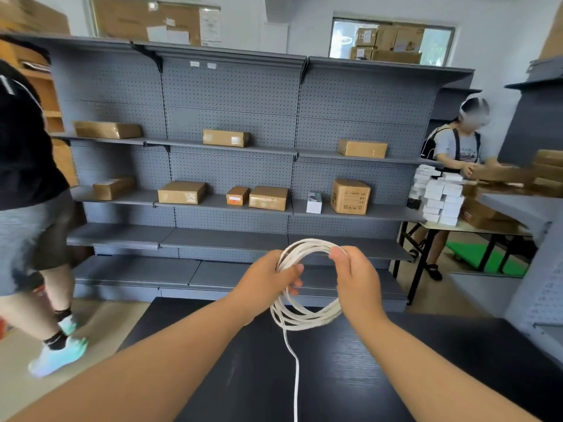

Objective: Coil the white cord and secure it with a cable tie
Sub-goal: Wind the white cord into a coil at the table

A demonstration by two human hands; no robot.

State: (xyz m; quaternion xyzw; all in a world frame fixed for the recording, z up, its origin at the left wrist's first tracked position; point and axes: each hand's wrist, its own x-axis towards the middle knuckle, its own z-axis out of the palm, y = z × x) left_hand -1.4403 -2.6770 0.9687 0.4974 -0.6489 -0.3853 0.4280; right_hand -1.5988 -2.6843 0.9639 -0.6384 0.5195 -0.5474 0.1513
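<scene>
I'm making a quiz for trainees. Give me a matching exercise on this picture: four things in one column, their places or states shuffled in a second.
1 left hand
2 right hand
3 loose cord tail
4 small white box

A hangs over the dark table
B grips the white cord coil's left side
C stands on a grey shelf
D pinches the coil's top

Pairs: 1-B, 2-D, 3-A, 4-C

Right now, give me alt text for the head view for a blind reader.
The left hand and right hand grip a coil of white cord above a dark table, one loose end trailing down. Grey pegboard shelving with cardboard boxes stands behind.
</scene>
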